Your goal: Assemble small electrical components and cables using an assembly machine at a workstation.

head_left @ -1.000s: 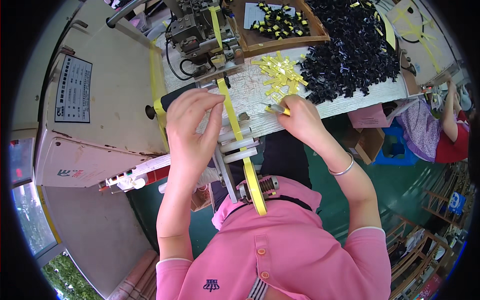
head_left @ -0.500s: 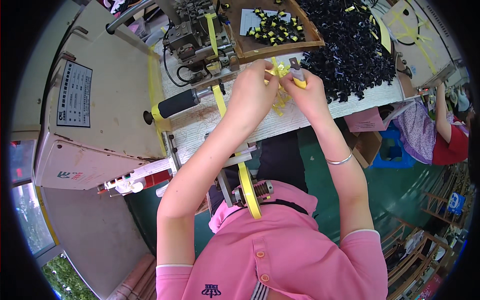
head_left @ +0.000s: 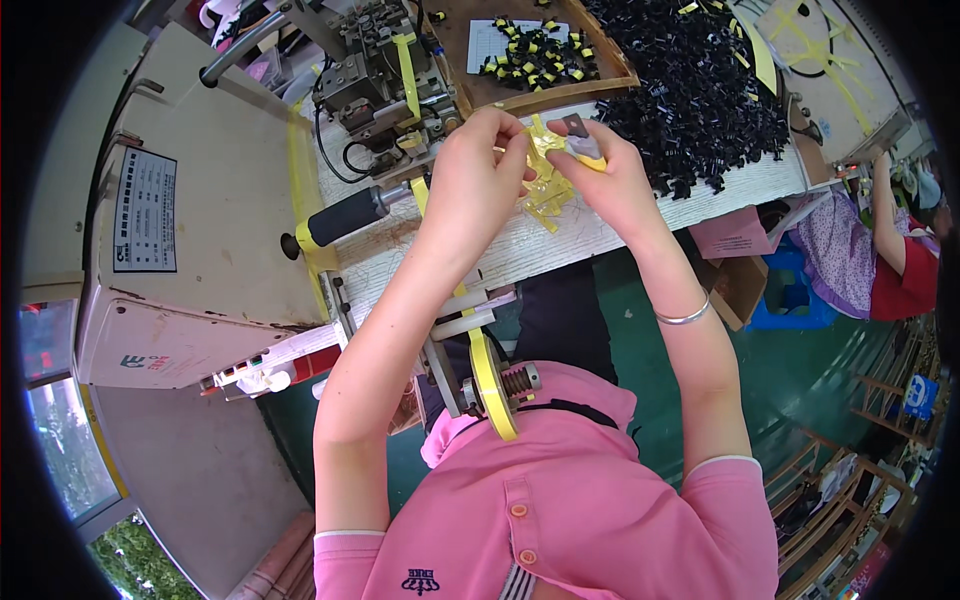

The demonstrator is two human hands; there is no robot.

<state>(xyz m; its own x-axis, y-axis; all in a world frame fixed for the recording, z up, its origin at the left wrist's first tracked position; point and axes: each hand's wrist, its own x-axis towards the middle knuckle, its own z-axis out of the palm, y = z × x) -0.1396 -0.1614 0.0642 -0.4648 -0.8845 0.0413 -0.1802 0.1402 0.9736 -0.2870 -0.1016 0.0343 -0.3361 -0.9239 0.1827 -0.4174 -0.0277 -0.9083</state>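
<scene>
My right hand (head_left: pixel 617 183) is closed around a small metal blade (head_left: pixel 576 126) whose lower part is wrapped in pale and yellow material. To its left, my left hand (head_left: pixel 480 170) has its thumb and fingertips drawn together; whatever they pinch is too small or hidden to name. Between and below the hands, yellow tape scraps (head_left: pixel 545 190) lie in a loose heap on the white worktable (head_left: pixel 520 250). My hands are apart from each other.
A large pile of small black parts (head_left: pixel 690 95) covers the table at the right. A wooden tray (head_left: pixel 560 95) holds black pieces with yellow tape. At the left stands a metal machine (head_left: pixel 380 90) with a black-gripped lever (head_left: pixel 345 218); a yellow tape roll (head_left: pixel 492 385) hangs at the front edge.
My left hand has drawn left, away from the right hand, uncovering more of the yellow scraps. The right hand with the blade has shifted slightly left.
</scene>
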